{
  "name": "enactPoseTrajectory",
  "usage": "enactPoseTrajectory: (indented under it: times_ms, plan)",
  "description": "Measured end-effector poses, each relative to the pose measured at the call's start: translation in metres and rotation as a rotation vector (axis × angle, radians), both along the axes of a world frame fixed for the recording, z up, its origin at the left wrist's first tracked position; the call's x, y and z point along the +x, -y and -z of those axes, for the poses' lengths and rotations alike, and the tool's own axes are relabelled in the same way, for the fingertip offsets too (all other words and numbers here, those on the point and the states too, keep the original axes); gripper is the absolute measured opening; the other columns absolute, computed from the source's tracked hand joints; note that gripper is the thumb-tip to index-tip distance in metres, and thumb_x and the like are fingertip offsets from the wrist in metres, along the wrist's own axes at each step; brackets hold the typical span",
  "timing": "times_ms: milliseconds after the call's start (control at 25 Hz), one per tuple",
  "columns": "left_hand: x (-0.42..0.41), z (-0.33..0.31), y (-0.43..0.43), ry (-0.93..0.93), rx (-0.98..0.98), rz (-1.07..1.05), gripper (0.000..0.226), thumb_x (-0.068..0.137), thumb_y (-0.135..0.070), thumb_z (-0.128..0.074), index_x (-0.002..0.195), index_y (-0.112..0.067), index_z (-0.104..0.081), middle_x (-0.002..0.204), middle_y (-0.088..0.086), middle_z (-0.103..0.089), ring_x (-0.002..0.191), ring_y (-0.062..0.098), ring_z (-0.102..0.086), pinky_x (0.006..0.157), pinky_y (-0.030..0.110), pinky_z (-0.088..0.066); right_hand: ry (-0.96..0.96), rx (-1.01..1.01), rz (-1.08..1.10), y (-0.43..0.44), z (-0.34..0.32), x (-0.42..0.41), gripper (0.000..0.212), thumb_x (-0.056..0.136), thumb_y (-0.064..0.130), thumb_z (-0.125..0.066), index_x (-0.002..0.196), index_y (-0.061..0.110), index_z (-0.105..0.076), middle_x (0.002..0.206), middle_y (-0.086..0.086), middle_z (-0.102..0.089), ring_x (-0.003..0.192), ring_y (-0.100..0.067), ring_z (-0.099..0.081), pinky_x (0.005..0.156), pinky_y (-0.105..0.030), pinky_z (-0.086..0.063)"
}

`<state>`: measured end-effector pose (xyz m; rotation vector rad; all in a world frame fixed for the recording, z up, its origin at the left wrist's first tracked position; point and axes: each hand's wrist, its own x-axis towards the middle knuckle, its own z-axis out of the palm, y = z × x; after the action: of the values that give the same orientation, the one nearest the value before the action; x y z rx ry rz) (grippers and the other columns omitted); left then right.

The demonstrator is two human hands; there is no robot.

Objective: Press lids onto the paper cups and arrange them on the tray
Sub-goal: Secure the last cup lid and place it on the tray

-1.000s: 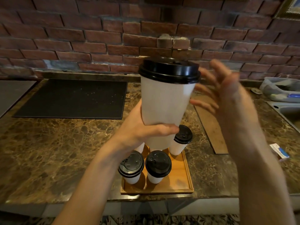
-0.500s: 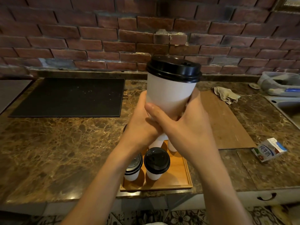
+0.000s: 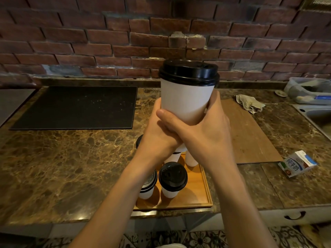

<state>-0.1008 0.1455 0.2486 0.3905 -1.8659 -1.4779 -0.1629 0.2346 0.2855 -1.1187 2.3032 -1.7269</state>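
While aloft, tapered paper cup (image 3: 186,102)

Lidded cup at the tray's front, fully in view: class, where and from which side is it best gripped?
Probably the white wall of the front cup just under its black lid, from the right: a neighbouring cup crowds its left, bare tray lies right, and the wall narrows downward.

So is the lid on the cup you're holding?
On. The black lid sits level over the whole rim of the white cup; no gap shows.
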Motion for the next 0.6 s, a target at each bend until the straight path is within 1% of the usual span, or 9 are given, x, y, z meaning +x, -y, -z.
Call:
enactPoseTrajectory:
  times_ms: [200,400,520,600]
  plan:
    - [-0.002,0.000,0.000,0.009,-0.007,0.010,0.063,0.077,0.004,-0.072,0.118,-0.028,-0.036,0.103,-0.019,-0.054,0.095,-0.020,-0.056,0.072,-0.001,-0.043,-0.001,0.000,-0.004,0.000,0.000,-0.002,0.093,0.057,0.068,-0.077,0.134,0.033,-0.039,0.113,0.023,-0.053,0.105,0.005,-0.055,0.085,-0.029,-0.056]
    - [-0.002,0.003,0.002,0.004,0.014,0.031,0.065,0.076,0.004,-0.072,0.120,-0.028,-0.036,0.106,-0.017,-0.056,0.098,-0.016,-0.057,0.074,0.002,-0.045,-0.002,0.003,-0.012,0.000,0.000,-0.003,0.092,0.056,0.069,-0.075,0.133,0.033,-0.040,0.114,0.022,-0.054,0.105,0.004,-0.055,0.085,-0.032,-0.057]
    - [-0.002,0.002,0.005,0.009,0.010,0.063,0.068,0.075,0.006,-0.073,0.123,-0.026,-0.036,0.108,-0.016,-0.055,0.099,-0.017,-0.056,0.074,0.001,-0.044,0.022,-0.010,-0.051,-0.001,-0.002,-0.007,0.090,0.056,0.065,-0.078,0.133,0.034,-0.042,0.112,0.024,-0.055,0.104,0.006,-0.056,0.084,-0.032,-0.057]
    - [-0.001,0.002,0.009,0.016,0.026,0.123,0.072,0.073,0.007,-0.073,0.130,-0.018,-0.036,0.115,-0.008,-0.055,0.103,-0.010,-0.058,0.076,0.004,-0.047,0.042,-0.011,-0.085,-0.003,-0.005,-0.011,0.089,0.055,0.065,-0.078,0.131,0.036,-0.043,0.111,0.025,-0.056,0.103,0.006,-0.056,0.083,-0.031,-0.057]
